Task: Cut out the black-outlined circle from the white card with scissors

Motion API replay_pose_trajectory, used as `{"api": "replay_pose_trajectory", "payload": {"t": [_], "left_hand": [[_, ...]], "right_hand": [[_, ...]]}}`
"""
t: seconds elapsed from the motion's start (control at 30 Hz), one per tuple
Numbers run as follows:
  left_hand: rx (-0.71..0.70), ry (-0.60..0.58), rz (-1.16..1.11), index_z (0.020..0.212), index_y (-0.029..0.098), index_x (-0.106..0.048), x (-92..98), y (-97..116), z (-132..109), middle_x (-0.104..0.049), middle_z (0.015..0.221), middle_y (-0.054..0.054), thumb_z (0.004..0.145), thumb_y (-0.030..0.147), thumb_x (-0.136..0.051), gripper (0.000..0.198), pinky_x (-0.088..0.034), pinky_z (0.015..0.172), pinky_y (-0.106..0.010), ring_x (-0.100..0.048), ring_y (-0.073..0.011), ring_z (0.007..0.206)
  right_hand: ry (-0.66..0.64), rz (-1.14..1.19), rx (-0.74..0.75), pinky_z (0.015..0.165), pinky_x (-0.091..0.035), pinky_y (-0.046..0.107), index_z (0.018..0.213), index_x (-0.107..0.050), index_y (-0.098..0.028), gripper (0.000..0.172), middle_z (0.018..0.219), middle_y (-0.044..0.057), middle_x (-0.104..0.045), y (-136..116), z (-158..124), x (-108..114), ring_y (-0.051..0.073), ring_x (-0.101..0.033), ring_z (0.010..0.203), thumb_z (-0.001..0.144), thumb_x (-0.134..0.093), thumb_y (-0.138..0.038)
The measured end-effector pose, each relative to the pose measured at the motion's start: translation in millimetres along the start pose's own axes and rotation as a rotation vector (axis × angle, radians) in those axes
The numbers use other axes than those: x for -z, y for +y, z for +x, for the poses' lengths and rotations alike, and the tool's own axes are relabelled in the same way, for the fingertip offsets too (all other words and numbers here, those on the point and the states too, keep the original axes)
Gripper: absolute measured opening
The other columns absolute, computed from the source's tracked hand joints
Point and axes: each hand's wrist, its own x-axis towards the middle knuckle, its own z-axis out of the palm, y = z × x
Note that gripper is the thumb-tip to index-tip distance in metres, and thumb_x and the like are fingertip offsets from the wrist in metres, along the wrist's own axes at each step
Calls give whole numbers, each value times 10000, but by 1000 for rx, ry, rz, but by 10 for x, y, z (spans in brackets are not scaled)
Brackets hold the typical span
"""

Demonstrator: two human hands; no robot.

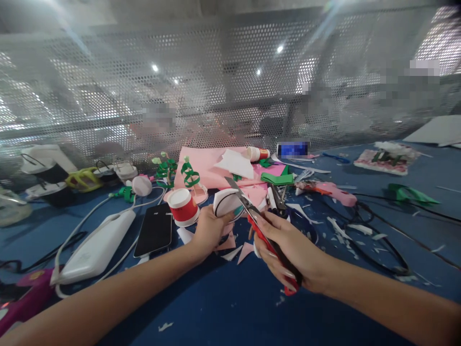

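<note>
Blue cloth-covered table [230,307] spreads wide under a litter of craft things. Toward its far edge lies a large pink paper sheet [201,168]. Toward the left edge sit a white oblong power bank [95,247] and a black flat phone [155,229], with an upturned red-and-white paper cup [183,207] just beside them. Near the middle of the table, raised a little above it, the person's right hand [295,250] is closed around the red handles of the steel-bladed scissors [248,205]. The blades stand parted and point away toward the far edge. The left hand [209,230] pinches the small rounded white paper piece with a black drawn line [224,203] by its near rim, thumb on top, with the blades touching its right side. I would judge that paper very light, thin and floppy, quick to crease or tear. It is best held close to where the blades meet it, with fingers clear of the line. The scissors look stiff and sharp, so the handles are the only safe hold. Pale pink and white paper offcuts [237,251] lie on the cloth just below both hands.
</note>
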Motion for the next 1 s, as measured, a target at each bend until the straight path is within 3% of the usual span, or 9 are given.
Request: {"api": "replay_pose_trajectory", "payload": {"t": [0.33,0.67,0.8,1.0], "left_hand": [[-62,-48,191,875,133,-680,29,-32,-1,-688,700,-34,584,279,-744,332,-495,602,-262,-623,-169,645],[-69,-38,310,624,137,-659,-75,137,-117,-531,418,28,592,271,-703,145,-410,445,-207,-514,-125,466],[-85,-90,253,709,136,-670,-87,157,-117,-602,513,10,578,280,-722,202,-438,490,-211,-548,-133,521],[-23,-34,171,802,109,-662,-16,39,-25,-666,652,-40,575,313,-740,315,-479,552,-259,-609,-172,598]], "right_hand": [[-65,40,9,201,-311,134,809,-380,-227,191,431,-118,-424,-39,-4,30,26,-283,209,872,-461,-388],[-98,69,-6,199,-321,135,747,-386,-218,241,386,-114,-425,-58,-16,41,26,-268,193,876,-465,-406],[-148,92,-20,203,-302,129,688,-387,-206,275,357,-104,-415,-71,33,80,23,-247,188,890,-438,-385],[-147,110,7,206,-285,123,640,-401,-196,307,344,-101,-396,-41,88,69,19,-236,188,897,-431,-362]]}}
